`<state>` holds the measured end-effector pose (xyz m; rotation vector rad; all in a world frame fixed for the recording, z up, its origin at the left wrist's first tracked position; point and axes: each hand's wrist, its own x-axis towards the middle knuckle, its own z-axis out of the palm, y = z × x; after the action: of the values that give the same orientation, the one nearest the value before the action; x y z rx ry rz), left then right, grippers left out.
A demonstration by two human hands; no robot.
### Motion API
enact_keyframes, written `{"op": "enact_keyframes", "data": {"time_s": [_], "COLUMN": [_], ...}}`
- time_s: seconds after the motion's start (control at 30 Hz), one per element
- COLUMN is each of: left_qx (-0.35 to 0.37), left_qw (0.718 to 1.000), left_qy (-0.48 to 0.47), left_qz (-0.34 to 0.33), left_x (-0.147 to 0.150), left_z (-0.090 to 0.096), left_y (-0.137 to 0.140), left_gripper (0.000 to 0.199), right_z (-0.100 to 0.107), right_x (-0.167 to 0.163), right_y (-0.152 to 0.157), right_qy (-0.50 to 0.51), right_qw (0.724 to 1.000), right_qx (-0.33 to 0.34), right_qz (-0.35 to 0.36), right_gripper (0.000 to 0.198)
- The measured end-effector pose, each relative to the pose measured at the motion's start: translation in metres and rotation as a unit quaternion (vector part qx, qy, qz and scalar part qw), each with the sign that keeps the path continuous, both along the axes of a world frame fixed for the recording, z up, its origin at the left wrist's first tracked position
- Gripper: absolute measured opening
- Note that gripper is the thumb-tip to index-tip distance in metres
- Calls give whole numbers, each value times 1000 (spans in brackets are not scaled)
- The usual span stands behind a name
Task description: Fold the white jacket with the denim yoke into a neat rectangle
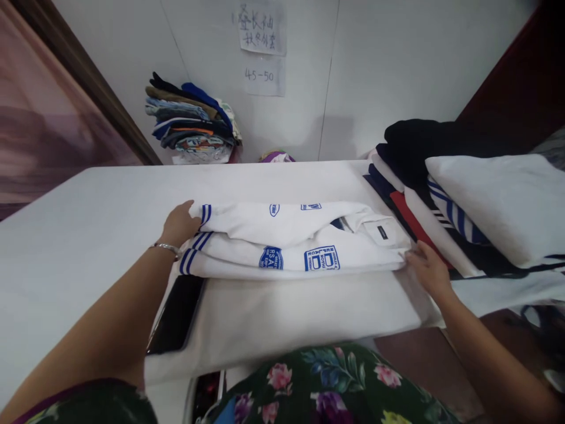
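A white long-sleeved shirt (pixel 291 253) with blue printed badges and blue-striped cuffs lies folded lengthwise across the table. Its collar, with a small dark label, is on the right, and one sleeve is laid along the top of the body. My left hand (pixel 180 225) grips the striped cuff end at the left, its fingertips partly hidden. At the opposite end, my right hand (pixel 429 268) pinches the shirt's edge just below the collar. A dark phone (pixel 177 315) rests on the table below my left wrist.
Folded clothes (pixel 489 200) are piled at the right edge, beside my right hand. Another clothing stack (pixel 194 121) stands behind the table's far edge. Handwritten paper notes (pixel 263 50) hang on the wall. The white table (pixel 110 194) extends leftward.
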<state>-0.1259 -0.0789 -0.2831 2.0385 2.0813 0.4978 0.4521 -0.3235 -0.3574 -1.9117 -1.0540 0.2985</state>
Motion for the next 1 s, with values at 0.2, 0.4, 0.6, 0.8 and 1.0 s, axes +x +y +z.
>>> {"op": "enact_keyframes", "data": {"time_s": [0.2, 0.4, 0.6, 0.8, 1.0], "left_qx": [76, 68, 97, 74, -30], "left_qw": [980, 946, 949, 948, 981], "left_qy": [4, 130, 200, 201, 85], "left_qz": [-182, -288, -224, -236, -171], "left_x": [19, 7, 18, 8, -5], "left_z": [-9, -35, -25, -31, -24], "left_y": [-64, -89, -93, -97, -95], "left_gripper": [33, 44, 40, 33, 48], "right_z": [3, -22, -26, -35, -29], "right_x": [-48, -54, -41, -31, -36], "right_y": [-5, 19, 20, 15, 14], "right_qy": [-251, -303, -295, -286, -206], "right_qw": [930, 880, 883, 880, 910], "right_qx": [69, 40, 60, 36, 3], "right_qz": [259, 365, 361, 377, 359], "right_gripper": [33, 33, 35, 37, 37]}}
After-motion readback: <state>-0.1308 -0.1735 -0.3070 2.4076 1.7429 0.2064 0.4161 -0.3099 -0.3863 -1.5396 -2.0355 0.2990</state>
